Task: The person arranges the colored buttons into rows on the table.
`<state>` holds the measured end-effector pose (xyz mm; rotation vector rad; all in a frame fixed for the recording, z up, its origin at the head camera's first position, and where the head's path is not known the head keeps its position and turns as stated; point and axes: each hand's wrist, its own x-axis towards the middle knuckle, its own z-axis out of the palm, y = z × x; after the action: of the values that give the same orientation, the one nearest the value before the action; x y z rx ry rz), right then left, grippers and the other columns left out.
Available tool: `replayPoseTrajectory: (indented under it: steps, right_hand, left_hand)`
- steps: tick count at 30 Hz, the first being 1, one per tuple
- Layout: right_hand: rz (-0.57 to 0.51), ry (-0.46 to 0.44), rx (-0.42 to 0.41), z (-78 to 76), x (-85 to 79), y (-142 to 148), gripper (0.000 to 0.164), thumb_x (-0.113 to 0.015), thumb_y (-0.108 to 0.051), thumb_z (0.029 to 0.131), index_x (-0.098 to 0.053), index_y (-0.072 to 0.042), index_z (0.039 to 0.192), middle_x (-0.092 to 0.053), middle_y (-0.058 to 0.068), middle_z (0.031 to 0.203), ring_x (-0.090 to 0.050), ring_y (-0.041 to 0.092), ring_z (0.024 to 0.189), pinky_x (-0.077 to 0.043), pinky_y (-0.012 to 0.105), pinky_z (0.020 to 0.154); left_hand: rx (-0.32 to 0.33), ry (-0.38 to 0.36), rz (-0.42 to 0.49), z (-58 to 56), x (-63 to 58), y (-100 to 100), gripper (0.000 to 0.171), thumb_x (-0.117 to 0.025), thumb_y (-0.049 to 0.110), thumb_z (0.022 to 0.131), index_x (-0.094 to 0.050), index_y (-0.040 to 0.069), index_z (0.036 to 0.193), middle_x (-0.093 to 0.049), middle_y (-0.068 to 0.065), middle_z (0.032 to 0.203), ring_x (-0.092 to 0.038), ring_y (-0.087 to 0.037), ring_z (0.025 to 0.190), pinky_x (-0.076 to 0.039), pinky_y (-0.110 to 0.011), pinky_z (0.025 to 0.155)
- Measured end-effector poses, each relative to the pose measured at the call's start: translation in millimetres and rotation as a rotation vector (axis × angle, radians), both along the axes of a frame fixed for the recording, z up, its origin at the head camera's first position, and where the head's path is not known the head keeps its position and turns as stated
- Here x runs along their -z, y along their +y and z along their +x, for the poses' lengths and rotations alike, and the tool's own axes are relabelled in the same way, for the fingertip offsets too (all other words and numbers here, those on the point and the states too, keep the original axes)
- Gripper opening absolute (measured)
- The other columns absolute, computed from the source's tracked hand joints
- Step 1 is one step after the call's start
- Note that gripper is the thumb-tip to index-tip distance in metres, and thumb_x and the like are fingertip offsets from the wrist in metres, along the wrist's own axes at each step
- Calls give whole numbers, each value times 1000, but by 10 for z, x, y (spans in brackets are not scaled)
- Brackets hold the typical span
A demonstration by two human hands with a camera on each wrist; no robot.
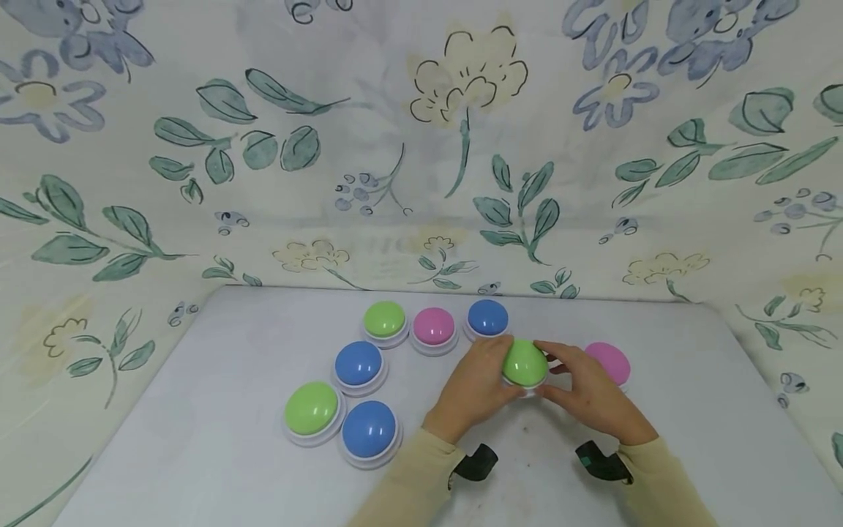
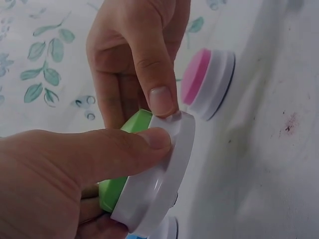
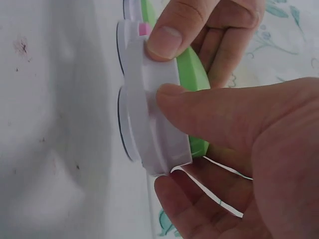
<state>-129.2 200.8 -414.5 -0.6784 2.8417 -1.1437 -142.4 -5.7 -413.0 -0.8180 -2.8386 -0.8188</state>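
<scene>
Between both hands, in the head view, is a round push button (image 1: 525, 364) with a green dome and a white base. My left hand (image 1: 476, 382) grips its left side, thumb on the white rim and fingers round the far side. From the right, my right hand (image 1: 590, 393) holds the same button with its thumb on the base (image 3: 162, 119) and fingers curled about the edge. The wrist views show the button tilted and raised off the table. A pink button (image 1: 608, 362) stands just behind the right hand; a blue button (image 1: 487, 318) sits beyond the left.
More buttons stand on the white table (image 1: 197, 439) to the left: green (image 1: 385, 320) and pink (image 1: 433, 326) at the back, blue (image 1: 358, 364), then green (image 1: 311, 408) and blue (image 1: 369, 430) nearer. A flower-patterned cloth (image 1: 369, 249) rises behind the table.
</scene>
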Motion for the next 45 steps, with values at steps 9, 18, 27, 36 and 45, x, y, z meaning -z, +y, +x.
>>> replayPoseTrajectory:
  steps: [9,18,27,36,45]
  right_hand:
    - [74,-12,22,-6,-15,55,63,-79,-6,85,-51,7,140,-56,24,139,-63,35,111,-57,47,90]
    - [141,18,57,-34,-1,84,66,-82,-5,82,-50,11,137,-57,26,135,-64,35,108,-57,46,89]
    - [148,-24,113,-31,-2,95,65,-80,-1,82,-49,14,137,-56,29,135,-62,39,112,-55,50,92]
    - [185,16,133,-29,30,87,64,-79,2,80,-49,17,134,-56,32,131,-62,41,110,-55,52,92]
    - [262,64,166,-25,55,61,61,-78,3,82,-48,20,132,-56,35,130,-57,47,119,-48,57,100]
  left_hand:
    - [5,-26,-16,-32,54,123,68,-86,25,81,-55,1,137,-64,-8,131,-55,-23,124,-44,-31,109]
    - [23,-29,6,-91,94,218,66,-85,24,82,-56,3,137,-64,-6,130,-56,-20,121,-44,-28,108]
    - [21,-13,5,-142,125,348,62,-86,24,81,-59,2,133,-66,-5,126,-58,-17,117,-42,-24,108]
    - [28,-6,7,-175,169,412,61,-87,24,79,-60,4,131,-67,-3,122,-58,-15,113,-43,-22,105]
    - [28,4,-24,-223,195,468,60,-86,24,80,-61,3,130,-68,-4,122,-59,-16,112,-44,-21,103]
